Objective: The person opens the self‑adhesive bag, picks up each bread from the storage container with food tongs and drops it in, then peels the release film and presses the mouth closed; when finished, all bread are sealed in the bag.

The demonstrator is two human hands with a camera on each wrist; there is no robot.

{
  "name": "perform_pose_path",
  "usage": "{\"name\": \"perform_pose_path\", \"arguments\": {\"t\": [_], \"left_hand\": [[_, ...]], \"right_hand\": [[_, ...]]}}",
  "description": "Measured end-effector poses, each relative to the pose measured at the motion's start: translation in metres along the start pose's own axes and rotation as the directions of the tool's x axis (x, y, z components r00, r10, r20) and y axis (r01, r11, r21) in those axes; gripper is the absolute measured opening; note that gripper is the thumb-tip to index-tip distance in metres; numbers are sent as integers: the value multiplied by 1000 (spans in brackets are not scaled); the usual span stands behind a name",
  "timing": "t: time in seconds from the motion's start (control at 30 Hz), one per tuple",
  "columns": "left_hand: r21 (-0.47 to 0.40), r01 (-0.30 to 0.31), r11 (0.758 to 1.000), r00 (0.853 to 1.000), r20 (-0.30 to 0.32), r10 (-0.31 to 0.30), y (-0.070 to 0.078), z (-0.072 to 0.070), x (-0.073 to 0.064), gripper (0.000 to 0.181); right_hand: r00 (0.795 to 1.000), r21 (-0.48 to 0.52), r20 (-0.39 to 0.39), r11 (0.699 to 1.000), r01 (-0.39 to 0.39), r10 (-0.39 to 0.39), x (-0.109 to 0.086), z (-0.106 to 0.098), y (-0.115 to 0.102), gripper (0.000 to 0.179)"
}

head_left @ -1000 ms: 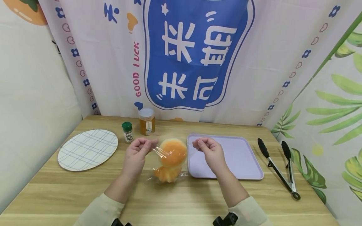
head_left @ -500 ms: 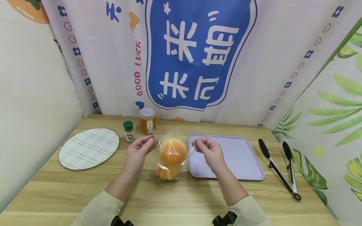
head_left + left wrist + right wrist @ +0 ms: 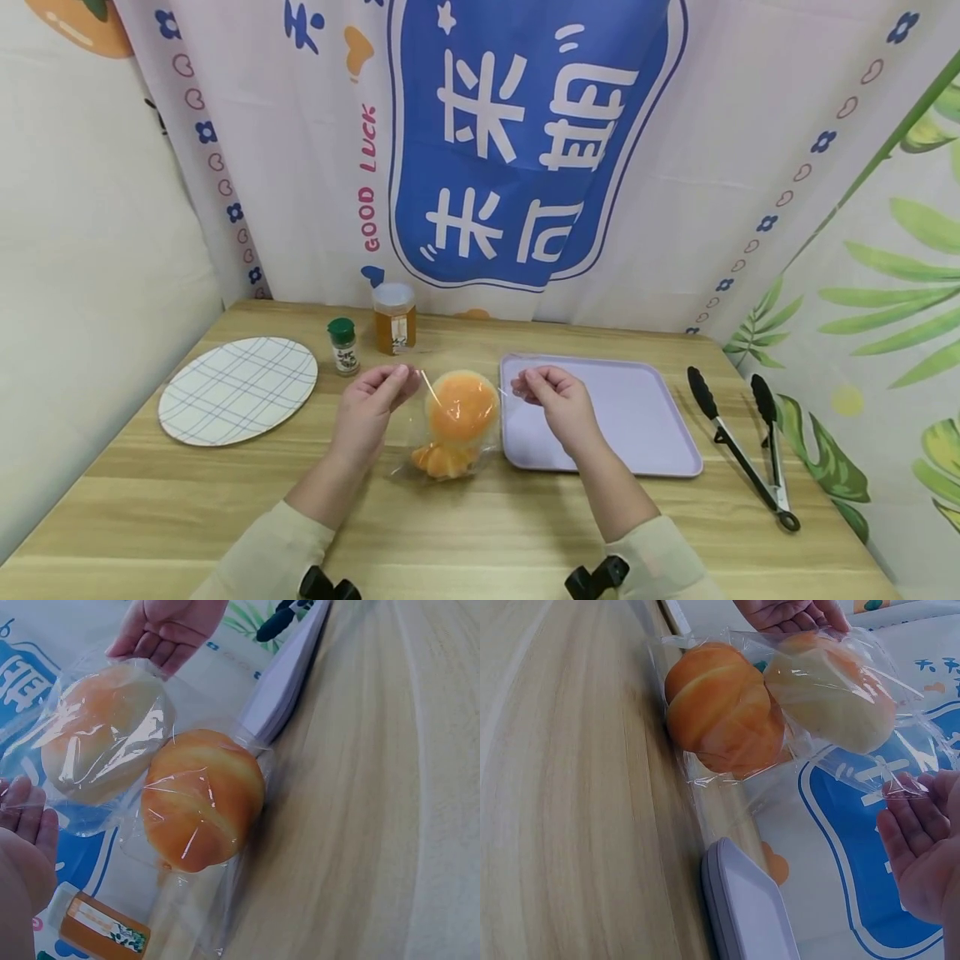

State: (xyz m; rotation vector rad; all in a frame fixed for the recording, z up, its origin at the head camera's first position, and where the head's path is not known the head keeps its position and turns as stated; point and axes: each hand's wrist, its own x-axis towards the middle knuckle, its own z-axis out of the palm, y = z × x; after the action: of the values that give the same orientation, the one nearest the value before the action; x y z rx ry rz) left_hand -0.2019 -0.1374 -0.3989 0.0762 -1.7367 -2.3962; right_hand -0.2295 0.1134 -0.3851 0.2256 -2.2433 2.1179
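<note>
In the head view, the left hand [image 3: 367, 406] and the right hand [image 3: 561, 406] each pinch, with the thumb pressed against the fingers, one side of the upper part of a clear bag [image 3: 487, 452], which is between them. From the left fingertips, the round bun [image 3: 463, 406] inside the bag lies toward four o'clock, and from the right ones between eight and nine, so neither hand is clearly nearer. The bag's long axis goes roughly from twelve to six, with the ridged bun [image 3: 445, 461] at its lower end.
</note>
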Motion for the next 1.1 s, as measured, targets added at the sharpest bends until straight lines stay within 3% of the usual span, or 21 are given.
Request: {"name": "perform_pose_path", "arguments": {"t": [0.2, 0.53, 0.7, 0.87, 0.97, 1.03, 1.1], "left_hand": [[21, -25, 999, 1000, 0, 25, 2, 1, 1, 18], [-74, -61, 995, 998, -28, 60, 3, 7, -1, 16], [-72, -63, 995, 998, -21, 61, 5, 8, -2, 16], [-39, -68, 997, 998, 5, 69, 7, 9, -3, 24], [-42, -78, 996, 997, 17, 79, 9, 10, -4, 19], [-40, -78, 996, 997, 18, 79, 10, 11, -5, 19], [-37, -77, 996, 997, 16, 77, 10, 11, -5, 18]], "right_hand": [[1000, -32, -15, 999, 7, -8, 0, 0, -1, 21], [999, -79, -21, 996, 38, -40, -2, -3, -2, 24], [997, -107, -24, 992, 68, -71, -3, -4, -3, 25], [987, -171, -99, 979, 108, -126, -4, -5, -7, 30], [946, -214, -181, 950, 228, -268, -7, -3, -14, 31], [879, -298, -197, 881, 368, -434, -9, 1, -21, 29], [784, -394, -142, 762, 515, -604, -10, 7, -29, 25]]}}
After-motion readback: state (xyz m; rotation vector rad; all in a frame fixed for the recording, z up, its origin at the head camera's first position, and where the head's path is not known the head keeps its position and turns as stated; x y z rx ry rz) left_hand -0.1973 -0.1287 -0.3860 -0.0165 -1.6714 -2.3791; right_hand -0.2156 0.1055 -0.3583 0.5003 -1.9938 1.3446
